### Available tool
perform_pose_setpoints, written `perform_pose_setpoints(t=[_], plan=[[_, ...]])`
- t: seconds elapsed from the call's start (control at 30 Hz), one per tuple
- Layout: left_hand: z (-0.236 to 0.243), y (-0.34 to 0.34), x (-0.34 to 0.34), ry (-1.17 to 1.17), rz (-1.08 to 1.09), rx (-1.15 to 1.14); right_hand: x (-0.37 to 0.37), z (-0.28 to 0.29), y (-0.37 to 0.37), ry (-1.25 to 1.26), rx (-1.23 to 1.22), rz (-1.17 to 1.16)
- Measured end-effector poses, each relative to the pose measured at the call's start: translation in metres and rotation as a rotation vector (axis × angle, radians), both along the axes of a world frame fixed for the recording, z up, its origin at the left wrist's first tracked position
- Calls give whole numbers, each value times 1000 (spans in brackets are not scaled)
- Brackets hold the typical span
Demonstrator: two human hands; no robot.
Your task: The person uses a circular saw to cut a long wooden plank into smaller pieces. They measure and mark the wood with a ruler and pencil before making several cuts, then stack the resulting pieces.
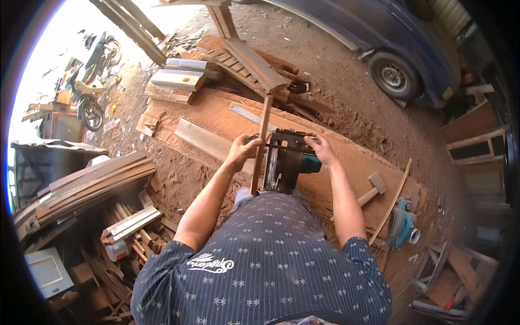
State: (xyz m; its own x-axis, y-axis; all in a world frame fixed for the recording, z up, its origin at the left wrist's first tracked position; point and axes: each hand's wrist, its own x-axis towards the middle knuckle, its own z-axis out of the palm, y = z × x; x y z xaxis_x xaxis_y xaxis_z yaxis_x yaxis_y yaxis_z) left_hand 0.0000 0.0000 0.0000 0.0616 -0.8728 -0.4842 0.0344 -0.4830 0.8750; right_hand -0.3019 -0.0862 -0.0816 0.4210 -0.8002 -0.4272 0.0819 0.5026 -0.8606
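Observation:
A circular saw [288,169] with a dark base plate and teal body is in front of my waist, its flat base turned toward me. A narrow wooden strip [264,127] stands along the saw's left side. My left hand [239,151] is closed on the strip, fingertips at its edge, level with the upper part of the saw. A thin dark bar crosses the base between my hands. My right hand [323,150] grips the saw's upper right edge with bent fingers; its fingertips are partly hidden. Whether either hand also holds the bar's ends I cannot tell.
Beneath lies a sawdust-covered board [346,157] with a plank [203,138], a mallet [372,189] and a teal power tool [402,223] on the right. Stacked timber [179,78] sits at the far left. A blue vehicle [379,32] is far right; wood scraps [108,260] lie near left.

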Motion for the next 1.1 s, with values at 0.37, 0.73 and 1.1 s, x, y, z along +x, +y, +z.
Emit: perform_pose_setpoints(t=[0.37,0.73,1.1], plan=[[2,20,12,260,453,-293,-60,6,-19,-7,-5,15],[-26,29,21,141,557,-300,-35,9,-21,0,47,32],[-39,24,36,116,536,-285,-26,8,-21,35,30,40]])
